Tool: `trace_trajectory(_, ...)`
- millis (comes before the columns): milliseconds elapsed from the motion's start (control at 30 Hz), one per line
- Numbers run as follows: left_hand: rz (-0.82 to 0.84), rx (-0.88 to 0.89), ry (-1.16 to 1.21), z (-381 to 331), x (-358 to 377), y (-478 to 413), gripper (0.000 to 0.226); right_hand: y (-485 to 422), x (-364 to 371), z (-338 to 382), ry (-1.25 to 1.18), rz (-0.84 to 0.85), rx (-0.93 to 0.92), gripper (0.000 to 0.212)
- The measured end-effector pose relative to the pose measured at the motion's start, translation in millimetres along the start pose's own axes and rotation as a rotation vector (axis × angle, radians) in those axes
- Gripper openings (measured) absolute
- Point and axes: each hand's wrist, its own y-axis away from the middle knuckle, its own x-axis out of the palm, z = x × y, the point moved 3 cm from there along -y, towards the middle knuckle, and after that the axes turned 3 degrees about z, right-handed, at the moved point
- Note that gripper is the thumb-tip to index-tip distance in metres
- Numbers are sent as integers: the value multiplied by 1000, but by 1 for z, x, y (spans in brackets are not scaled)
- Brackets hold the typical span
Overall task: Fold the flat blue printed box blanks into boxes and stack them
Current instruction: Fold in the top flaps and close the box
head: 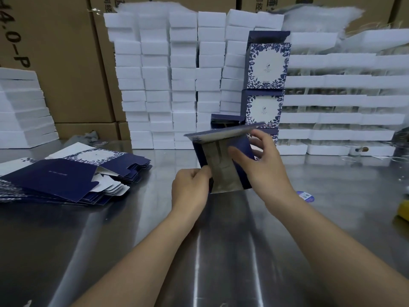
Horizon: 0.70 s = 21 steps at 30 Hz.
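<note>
A partly folded blue box [223, 165] is held above the steel table [132, 240] at centre, its grey inside facing me and a flap sticking out at the top. My left hand [190, 187] pinches its lower left edge. My right hand [263, 165] grips its right side, thumb on the dark blue panel. A pile of flat blue printed blanks [66, 176] lies on the table at the left. A stack of folded blue-and-white boxes [265, 85] stands behind, against the white blocks.
White foam blocks [172, 85] are stacked in columns at the back, with more at the left [22, 111] and trays at the right [343, 107]. Brown cartons [66, 63] stand behind. A small blue label [306, 196] and a yellow object [402, 209] lie at the right.
</note>
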Motion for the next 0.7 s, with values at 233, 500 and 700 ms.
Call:
trace_trajectory(233, -59, 295, -138, -10, -2, 6, 43, -10, -25, -19, 196, -212, 133, 29)
trace_trajectory(500, -101, 312, 75, -12, 1, 10, 60, -7, -31, -39, -316, -203, 489, 10)
trace_trajectory(700, 102, -16, 134, -7, 16, 11, 60, 0, -14, -40, -278, -244, 504, 28)
